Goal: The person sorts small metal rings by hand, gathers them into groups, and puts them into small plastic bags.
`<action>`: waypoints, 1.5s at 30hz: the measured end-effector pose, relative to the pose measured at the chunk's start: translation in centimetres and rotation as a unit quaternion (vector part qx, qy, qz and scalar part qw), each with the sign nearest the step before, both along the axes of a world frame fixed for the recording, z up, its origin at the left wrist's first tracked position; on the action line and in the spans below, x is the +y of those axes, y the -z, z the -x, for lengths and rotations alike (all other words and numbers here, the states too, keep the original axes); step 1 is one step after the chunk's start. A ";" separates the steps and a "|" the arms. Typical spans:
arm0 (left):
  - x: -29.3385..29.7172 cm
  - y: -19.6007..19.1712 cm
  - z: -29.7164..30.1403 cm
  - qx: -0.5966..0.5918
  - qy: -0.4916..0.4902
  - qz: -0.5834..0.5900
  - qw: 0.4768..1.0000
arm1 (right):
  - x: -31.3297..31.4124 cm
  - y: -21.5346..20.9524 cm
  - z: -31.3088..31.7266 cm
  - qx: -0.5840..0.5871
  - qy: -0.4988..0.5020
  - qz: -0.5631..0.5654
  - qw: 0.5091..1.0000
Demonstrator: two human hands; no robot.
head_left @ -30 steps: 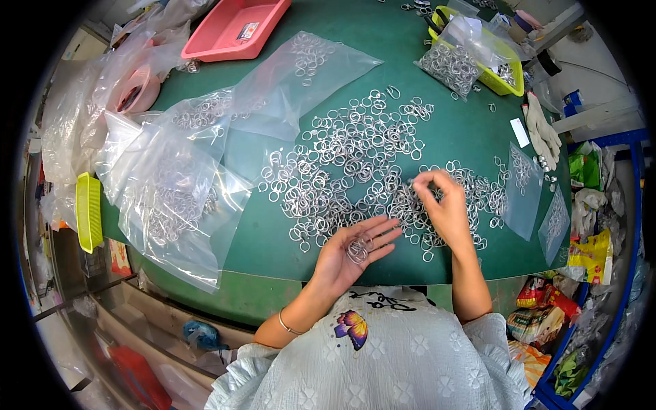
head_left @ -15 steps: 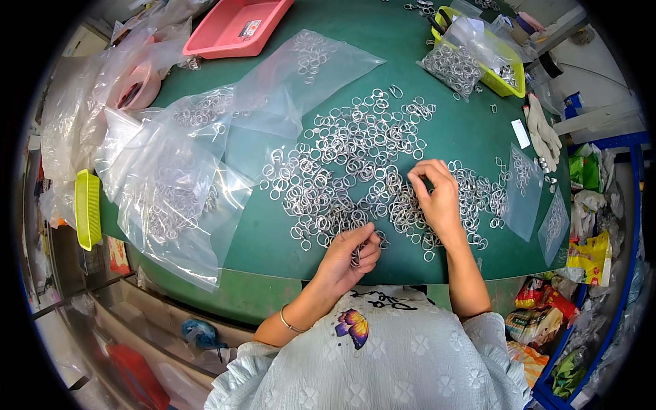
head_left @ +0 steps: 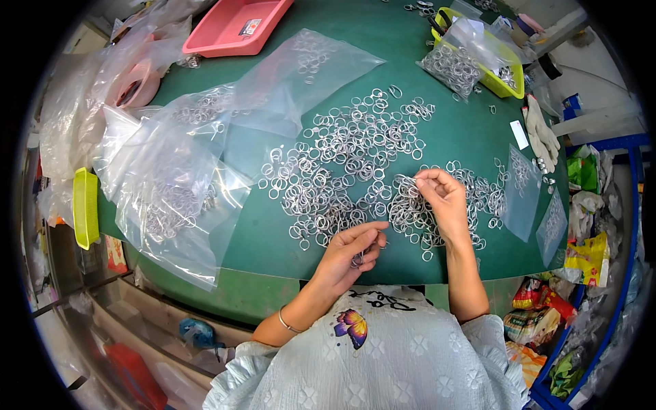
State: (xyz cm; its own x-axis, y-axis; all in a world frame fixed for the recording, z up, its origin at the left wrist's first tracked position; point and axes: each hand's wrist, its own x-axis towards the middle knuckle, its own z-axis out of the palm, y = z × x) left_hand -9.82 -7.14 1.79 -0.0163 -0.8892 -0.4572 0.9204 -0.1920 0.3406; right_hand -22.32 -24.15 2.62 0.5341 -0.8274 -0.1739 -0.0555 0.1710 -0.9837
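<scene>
Fingers are curled round rings, left hand, likely light, stiff, best rim-pinched; right hand's hold can't be told!

We've got a pale grey-blue shirt, textured, with raised clover-like shapes; black script lettering at its far edge, purple-and-orange butterfly print nearer, left of centre. Left sleeve is ruffled, right sleeve same fabric. Thin metal bangle, left side. Left hand and right hand bare.
</scene>
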 end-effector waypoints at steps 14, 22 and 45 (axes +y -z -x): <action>-2.7 -1.3 -0.7 -0.430 -0.084 -0.038 0.898 | 2.9 -1.0 0.8 -0.035 -0.136 -0.086 0.986; -2.2 -0.6 -0.9 -0.412 -0.121 -0.036 0.902 | 4.5 -2.2 -0.8 -0.079 -0.065 -0.073 0.992; -2.0 0.0 0.5 -0.177 -0.129 -0.050 0.974 | 4.0 -1.2 -0.3 -0.063 -0.094 -0.039 0.993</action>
